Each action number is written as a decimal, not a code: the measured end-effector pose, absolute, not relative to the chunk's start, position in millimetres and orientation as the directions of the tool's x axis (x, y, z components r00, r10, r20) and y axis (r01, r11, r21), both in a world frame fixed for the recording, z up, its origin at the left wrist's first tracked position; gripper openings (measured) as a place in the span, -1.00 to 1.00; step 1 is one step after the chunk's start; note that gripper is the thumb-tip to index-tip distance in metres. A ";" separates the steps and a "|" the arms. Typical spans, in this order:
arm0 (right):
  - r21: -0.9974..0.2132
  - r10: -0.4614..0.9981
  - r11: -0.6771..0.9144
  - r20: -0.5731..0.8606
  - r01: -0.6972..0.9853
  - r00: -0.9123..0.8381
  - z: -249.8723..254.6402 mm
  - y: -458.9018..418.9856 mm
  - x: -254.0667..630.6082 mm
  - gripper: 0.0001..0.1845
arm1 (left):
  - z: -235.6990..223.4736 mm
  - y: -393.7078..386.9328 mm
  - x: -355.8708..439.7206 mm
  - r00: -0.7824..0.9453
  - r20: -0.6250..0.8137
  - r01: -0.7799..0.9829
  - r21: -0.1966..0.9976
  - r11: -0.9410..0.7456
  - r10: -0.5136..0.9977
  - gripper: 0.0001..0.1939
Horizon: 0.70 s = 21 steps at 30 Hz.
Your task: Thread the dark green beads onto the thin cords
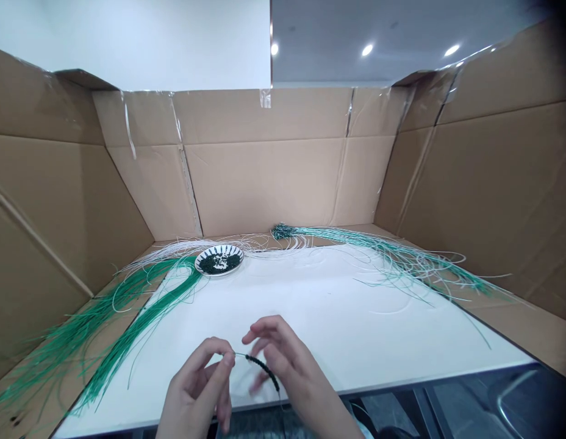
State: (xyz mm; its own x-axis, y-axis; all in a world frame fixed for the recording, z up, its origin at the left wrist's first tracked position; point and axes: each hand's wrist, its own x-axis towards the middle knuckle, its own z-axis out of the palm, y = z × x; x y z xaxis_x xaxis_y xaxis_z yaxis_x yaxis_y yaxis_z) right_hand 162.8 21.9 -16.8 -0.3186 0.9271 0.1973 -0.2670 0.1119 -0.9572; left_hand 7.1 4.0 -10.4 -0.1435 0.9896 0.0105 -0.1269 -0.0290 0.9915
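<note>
Near the front edge of the table, my left hand point(203, 381) pinches the thin bare end of a wire between thumb and index finger. Dark beads sit packed along that wire, and the beaded strand point(265, 367) curves down to the right. My right hand point(294, 369) is beside the strand with its fingers spread apart. The strand passes close to the right thumb; whether they touch I cannot tell. A thin bare tail of wire hangs below the beads.
A patterned dish point(219, 274) holds dark green and white beads point(220, 262). Bundles of green wire point(141, 323) lie at the left, with white wires point(173, 249) behind. A beaded wire bundle point(356, 236) stretches across the back right. Cardboard walls point(274, 183) enclose the white tabletop point(319, 305).
</note>
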 end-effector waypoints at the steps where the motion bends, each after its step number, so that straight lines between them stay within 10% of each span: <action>1: -0.960 0.931 0.094 0.178 -0.263 -0.319 -18.2 24.3 165.0 -0.36 | -12.6 6.6 5.7 -0.164 0.005 -0.155 0.987 -0.031 0.986 -0.50; 10: -0.991 0.867 -0.089 -0.028 -0.100 -0.497 -39.2 35.8 179.7 -0.51 | -17.0 23.6 -7.9 -0.305 -0.026 -0.287 0.956 -0.066 0.952 -0.48; 21: -0.986 0.944 0.084 0.124 -0.141 -0.306 -20.3 21.5 183.9 -0.51 | 0.7 4.9 -11.4 -0.276 -0.025 -0.259 0.965 -0.049 0.961 -0.51</action>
